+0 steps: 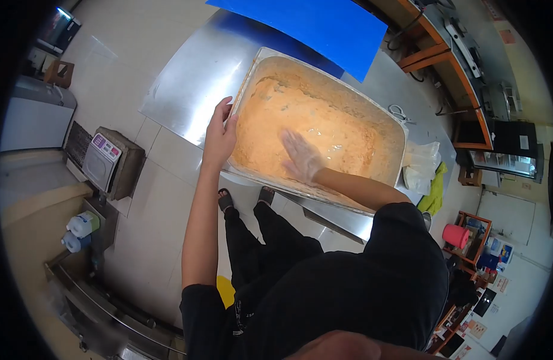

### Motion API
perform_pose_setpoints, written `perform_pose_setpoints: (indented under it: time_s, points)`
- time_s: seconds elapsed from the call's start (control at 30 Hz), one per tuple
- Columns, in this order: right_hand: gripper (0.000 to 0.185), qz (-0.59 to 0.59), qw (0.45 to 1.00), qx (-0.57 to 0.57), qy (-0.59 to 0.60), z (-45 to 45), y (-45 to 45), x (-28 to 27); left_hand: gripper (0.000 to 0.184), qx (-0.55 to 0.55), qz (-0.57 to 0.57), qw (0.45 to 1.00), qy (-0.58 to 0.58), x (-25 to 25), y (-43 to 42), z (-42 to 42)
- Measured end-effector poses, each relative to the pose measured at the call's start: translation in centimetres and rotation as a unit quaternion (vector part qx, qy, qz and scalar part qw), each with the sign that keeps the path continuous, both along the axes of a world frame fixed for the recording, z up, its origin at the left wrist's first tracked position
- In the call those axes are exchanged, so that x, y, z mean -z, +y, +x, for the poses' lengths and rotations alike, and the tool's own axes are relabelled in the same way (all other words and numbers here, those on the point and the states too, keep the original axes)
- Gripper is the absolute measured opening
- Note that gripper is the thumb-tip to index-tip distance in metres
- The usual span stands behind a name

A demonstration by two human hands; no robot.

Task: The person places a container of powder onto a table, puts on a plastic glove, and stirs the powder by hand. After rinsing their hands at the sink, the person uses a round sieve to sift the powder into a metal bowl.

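Observation:
A large pale tub [398, 150] on a metal table holds an orange, wet mixture [270, 114] with a few shiny spots. My left hand [221, 133] is at the tub's left rim, fingers along the outside edge and thumb near the rim. Inside the tub, my right hand [300, 157] wears a thin clear glove and lies over the mixture, palm down with its fingers spread; it is slightly blurred. No object shows between the fingers of my right hand.
Scissors [397, 112], a clear plastic bag [420, 162] and a green cloth [433, 191] lie right of the tub. A blue board [324, 27] is behind it. A scale [102, 157] stands at left. The table [180, 90] extends left of the tub.

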State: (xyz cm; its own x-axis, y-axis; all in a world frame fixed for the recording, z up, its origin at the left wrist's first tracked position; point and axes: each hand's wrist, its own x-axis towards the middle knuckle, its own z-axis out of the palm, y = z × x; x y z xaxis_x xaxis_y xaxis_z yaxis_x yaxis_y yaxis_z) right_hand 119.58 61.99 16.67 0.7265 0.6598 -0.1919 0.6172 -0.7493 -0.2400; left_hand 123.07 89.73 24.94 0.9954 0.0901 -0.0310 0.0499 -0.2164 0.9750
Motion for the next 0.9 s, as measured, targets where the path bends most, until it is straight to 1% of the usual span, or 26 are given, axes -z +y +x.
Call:
perform_pose_setpoints:
  time_s: [0.03,0.07,0.1,0.13,0.23,0.33,0.4,0.43,0.47,0.5,0.57,0.63,0.67,0.83,0.87,0.9]
  points:
    - [0.077,0.015,0.999,0.033,-0.020,0.9,1.4,0.6,0.041,-0.003,0.002,1.000,0.005,0.2,0.0,0.1]
    - [0.076,0.115,0.990,0.079,0.008,1.6,2.9,0.7,0.041,-0.005,0.003,1.000,0.012,0.4,-0.1,0.0]
    - [0.075,0.212,0.968,0.125,0.034,2.6,4.4,0.6,0.041,-0.001,0.003,1.000,0.012,0.4,-0.1,0.0]
    - [0.075,0.308,0.934,0.170,0.059,3.7,5.6,0.5,0.041,0.003,0.004,1.000,0.011,0.4,-0.1,0.1]
    - [0.076,0.292,0.942,0.156,0.055,6.7,8.3,0.9,0.040,0.012,0.004,1.000,0.001,0.8,0.1,0.3]
    - [0.079,0.358,0.916,0.121,0.137,7.4,6.7,1.3,0.040,0.018,0.013,1.000,-0.013,0.8,0.2,-0.2]
    - [0.083,0.246,0.968,0.025,0.035,6.6,2.5,-0.1,0.040,0.019,0.024,0.999,-0.030,0.8,0.2,-0.1]
    - [0.086,0.185,0.982,-0.027,-0.016,5.8,0.0,-1.0,0.040,0.015,0.030,0.999,-0.039,0.9,0.2,-0.1]
    - [0.091,0.107,0.991,-0.077,0.004,4.7,-2.2,-2.6,0.040,0.008,0.035,0.998,-0.047,1.1,0.2,-0.2]
    - [0.096,0.029,0.991,-0.128,0.023,3.4,-4.1,-4.4,0.040,-0.002,0.033,0.998,-0.050,1.0,0.0,-0.2]
    - [0.108,-0.072,0.981,-0.177,0.008,1.4,-7.8,-3.1,0.040,-0.005,0.021,0.999,-0.041,1.0,0.0,-0.1]
    - [0.113,-0.136,0.972,-0.193,0.002,1.3,-8.0,-3.1,0.040,0.005,0.010,1.000,-0.029,0.9,0.1,-0.3]
    - [0.115,-0.167,0.966,-0.199,-0.003,1.6,-7.9,-3.1,0.040,0.003,0.018,0.999,-0.032,0.9,0.2,-0.2]
    - [0.120,-0.135,0.969,-0.201,-0.037,4.3,-1.7,-5.8,0.040,0.006,0.054,0.998,-0.038,1.7,0.2,0.0]
    - [0.121,-0.133,0.969,-0.202,-0.048,5.0,-0.4,-6.3,0.041,0.008,0.045,0.998,-0.032,1.6,0.1,0.0]
    - [0.117,-0.169,0.964,-0.199,-0.053,5.7,1.2,-7.0,0.041,0.009,0.038,0.999,-0.025,1.5,0.0,-0.1]
